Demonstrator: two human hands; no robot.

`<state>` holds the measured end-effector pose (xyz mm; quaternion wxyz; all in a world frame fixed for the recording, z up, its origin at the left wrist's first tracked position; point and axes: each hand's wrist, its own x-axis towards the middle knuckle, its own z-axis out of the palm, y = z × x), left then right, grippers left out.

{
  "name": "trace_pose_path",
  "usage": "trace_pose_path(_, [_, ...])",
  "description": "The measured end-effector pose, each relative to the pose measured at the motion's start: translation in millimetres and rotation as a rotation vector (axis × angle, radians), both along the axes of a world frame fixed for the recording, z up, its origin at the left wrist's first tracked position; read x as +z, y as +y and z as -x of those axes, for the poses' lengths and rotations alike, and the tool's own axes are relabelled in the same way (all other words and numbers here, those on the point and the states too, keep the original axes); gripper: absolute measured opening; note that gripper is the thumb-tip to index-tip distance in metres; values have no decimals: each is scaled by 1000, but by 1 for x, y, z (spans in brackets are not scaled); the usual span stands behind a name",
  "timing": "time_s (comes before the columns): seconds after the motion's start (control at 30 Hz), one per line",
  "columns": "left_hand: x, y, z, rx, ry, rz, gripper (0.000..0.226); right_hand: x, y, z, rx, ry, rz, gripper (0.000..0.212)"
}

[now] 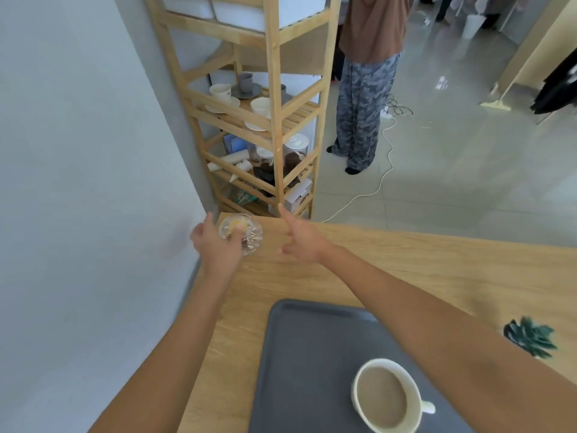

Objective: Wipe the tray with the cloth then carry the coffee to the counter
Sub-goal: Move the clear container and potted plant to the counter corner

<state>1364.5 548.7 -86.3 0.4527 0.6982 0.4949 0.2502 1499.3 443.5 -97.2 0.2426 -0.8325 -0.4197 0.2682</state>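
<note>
A dark grey tray (299, 364) lies on the wooden table (421, 270) in front of me. On the tray's near right part stands a cream cup of milky coffee (385, 396). My left hand (215, 242) reaches to the table's far left corner and grips a clear glass bowl (249, 235) with something yellow inside. My right hand (301, 235) hovers just right of the bowl, index finger stretched forward, holding nothing. No cloth is in view.
A small green plant (530, 335) sits at the table's right. Behind the table stands a wooden shelf rack (274, 120) with cups, saucers and jars. A person (365, 98) stands on the tiled floor, with a white cable (384, 173) trailing nearby. A wall (78, 151) runs along the left.
</note>
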Motion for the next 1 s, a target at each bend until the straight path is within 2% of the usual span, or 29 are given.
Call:
trace_pose_path(0.13, [40, -71, -17, -215, -55, -119, 64, 40, -84, -15, -104, -45, -76, 87])
trace_pose_path(0.23, [58, -130, -37, -440, -87, -125, 58, 67, -159, -22, -188, -76, -111, 78])
trace_pose_path(0.37, [65, -214, -66, -739, -118, -33, 51, 88, -267, -31, -348, -145, -158, 65])
trace_pose_path(0.5, [52, -298, -82, -919, -54, 153, 44, 74, -370, -32, -605, -149, -260, 48])
trace_pose_path(0.63, [19, -346, -91, -948, 50, 246, 40, 34, -432, -10, -784, -48, -285, 39])
trace_pose_path(0.77, [-10, -379, -95, -910, 142, 359, 43, -16, -449, 8, -810, 232, -332, 44])
trace_pose_path(0.9, [-21, -397, -96, -888, 124, 442, 47, -45, -443, 10, -813, 374, -398, 50])
trace_pose_path(1.0, [-21, -404, -94, -865, 92, 464, 47, -52, -439, 7, -797, 397, -434, 49])
